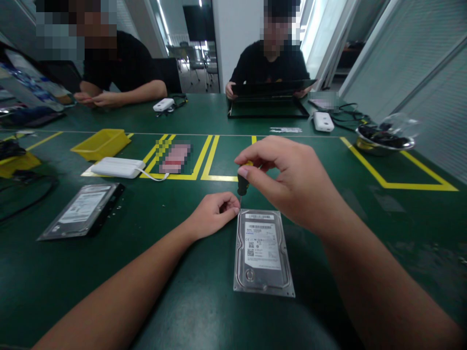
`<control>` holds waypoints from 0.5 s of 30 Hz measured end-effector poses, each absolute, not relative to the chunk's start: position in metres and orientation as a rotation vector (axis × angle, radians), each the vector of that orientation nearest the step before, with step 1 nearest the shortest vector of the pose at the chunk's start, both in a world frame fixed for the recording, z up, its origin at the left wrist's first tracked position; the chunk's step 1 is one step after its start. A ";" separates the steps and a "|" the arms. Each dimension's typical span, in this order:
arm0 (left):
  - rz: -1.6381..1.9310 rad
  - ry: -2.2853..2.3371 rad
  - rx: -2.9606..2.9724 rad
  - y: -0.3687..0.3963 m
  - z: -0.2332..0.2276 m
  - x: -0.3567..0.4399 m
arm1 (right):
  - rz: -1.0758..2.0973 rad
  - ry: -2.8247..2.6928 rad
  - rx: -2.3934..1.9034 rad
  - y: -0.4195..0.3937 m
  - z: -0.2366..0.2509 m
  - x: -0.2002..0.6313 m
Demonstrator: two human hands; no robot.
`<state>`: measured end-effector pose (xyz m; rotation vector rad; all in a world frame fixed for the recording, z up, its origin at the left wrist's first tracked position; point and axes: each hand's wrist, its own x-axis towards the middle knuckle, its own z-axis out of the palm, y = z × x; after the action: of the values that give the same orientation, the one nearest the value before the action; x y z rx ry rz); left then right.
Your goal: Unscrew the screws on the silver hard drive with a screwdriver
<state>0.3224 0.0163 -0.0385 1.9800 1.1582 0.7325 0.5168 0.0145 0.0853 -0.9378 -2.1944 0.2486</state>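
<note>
A silver hard drive (260, 248) lies label up on the green table in front of me. My right hand (288, 180) pinches the handle end of a small black and yellow screwdriver (242, 186). The screwdriver stands almost upright, its thin shaft pointing down at the drive's far left corner. My left hand (218, 214) rests on the table beside that same corner, with thumb and fingertips drawn together close to the screwdriver's tip. What lies between those fingertips, if anything, is hidden. Further left is a second hard drive (78, 209), with tiny pieces (117, 208) scattered by it.
Beyond my left arm are a white power bank (118, 167) with a cable, a blurred-out phone (175, 158) and a yellow bin (100, 144). A metal bowl (385, 141) of dark parts stands at right. Across the table sit two people, one holding a black panel (273, 89).
</note>
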 end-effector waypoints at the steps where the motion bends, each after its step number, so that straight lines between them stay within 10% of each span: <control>1: 0.732 1.162 1.978 0.016 -0.039 0.322 | 0.255 -2.189 -0.938 0.014 0.085 0.517; 15: 0.738 1.167 1.986 0.017 -0.039 0.322 | 0.292 -2.191 -0.906 0.014 0.086 0.518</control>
<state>0.3221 0.0166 -0.0386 1.9862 1.1673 0.7382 0.5184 0.0144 0.0858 -0.9056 -2.1907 0.2925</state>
